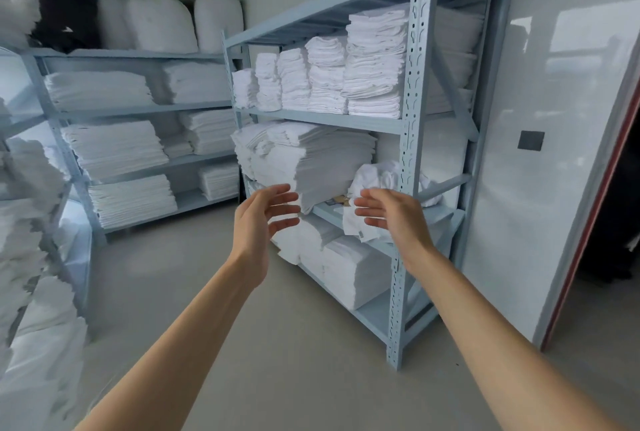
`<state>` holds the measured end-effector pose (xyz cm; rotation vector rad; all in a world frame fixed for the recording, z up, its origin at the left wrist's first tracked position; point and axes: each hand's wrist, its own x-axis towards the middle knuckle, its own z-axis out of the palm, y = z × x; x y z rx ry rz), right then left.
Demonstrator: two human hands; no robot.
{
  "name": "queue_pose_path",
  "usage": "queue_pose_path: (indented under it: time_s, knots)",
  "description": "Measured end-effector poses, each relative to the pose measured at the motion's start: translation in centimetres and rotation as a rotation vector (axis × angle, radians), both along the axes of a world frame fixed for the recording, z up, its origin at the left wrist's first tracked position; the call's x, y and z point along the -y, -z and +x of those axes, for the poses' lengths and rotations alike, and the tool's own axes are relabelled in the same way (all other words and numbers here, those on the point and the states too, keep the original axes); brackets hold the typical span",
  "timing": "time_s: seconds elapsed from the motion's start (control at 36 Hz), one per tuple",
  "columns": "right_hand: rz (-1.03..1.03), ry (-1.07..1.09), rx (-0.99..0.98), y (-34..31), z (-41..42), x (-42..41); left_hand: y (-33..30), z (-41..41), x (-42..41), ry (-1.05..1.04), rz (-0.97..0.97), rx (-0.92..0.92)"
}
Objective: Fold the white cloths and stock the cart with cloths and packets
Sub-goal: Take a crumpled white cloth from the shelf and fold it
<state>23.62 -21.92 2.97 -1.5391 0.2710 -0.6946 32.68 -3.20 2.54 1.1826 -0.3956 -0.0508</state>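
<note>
Both arms reach forward toward a blue-grey metal shelf rack (408, 108). My left hand (266, 215) and my right hand (388, 215) are held out with fingers straight, palms facing each other, holding nothing. Just beyond them a tall stack of folded white cloths (311, 160) sits on the middle shelf. A crumpled white cloth (381, 177) lies to its right on the same shelf. Small flat packets (337, 202) show on the shelf between the hands. More folded cloths (353, 267) fill the bottom shelf. No cart is in view.
Stacks of small folded towels (325, 73) line the upper shelf. A second rack (138, 111) along the back wall holds folded linen, with white bundles (159, 21) on top. Linen piles (31, 222) crowd the left. A doorway (609, 222) opens at right. The floor is grey.
</note>
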Motion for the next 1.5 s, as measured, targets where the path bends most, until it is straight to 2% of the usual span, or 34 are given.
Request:
queue_pose_path:
  time_s: [0.28, 0.64, 0.92, 1.08, 1.25, 1.5]
  knots:
    - [0.057, -0.043, 0.068, -3.0, 14.0, 7.8, -4.4, 12.2, 8.4, -0.050, 0.010, 0.097]
    - [0.150, 0.004, -0.039, 2.9, 27.1, 15.9, 2.4, 27.1, 13.6, -0.028, 0.122, -0.009]
    - [0.081, 0.059, -0.114, 3.8, 41.2, 18.4, 3.9, 42.9, 16.4, 0.016, 0.078, -0.045]
    - [0.064, 0.130, -0.137, 4.2, 48.7, 20.5, 5.6, 51.9, 19.0, 0.081, 0.139, -0.099]
    - [0.053, 0.184, -0.163, 5.9, 53.3, 23.4, 7.0, 57.7, 22.7, 0.153, 0.167, -0.159]
    - [0.112, 0.282, -0.190, 10.3, 59.0, 30.4, 9.6, 65.2, 30.2, 0.311, 0.271, -0.156]
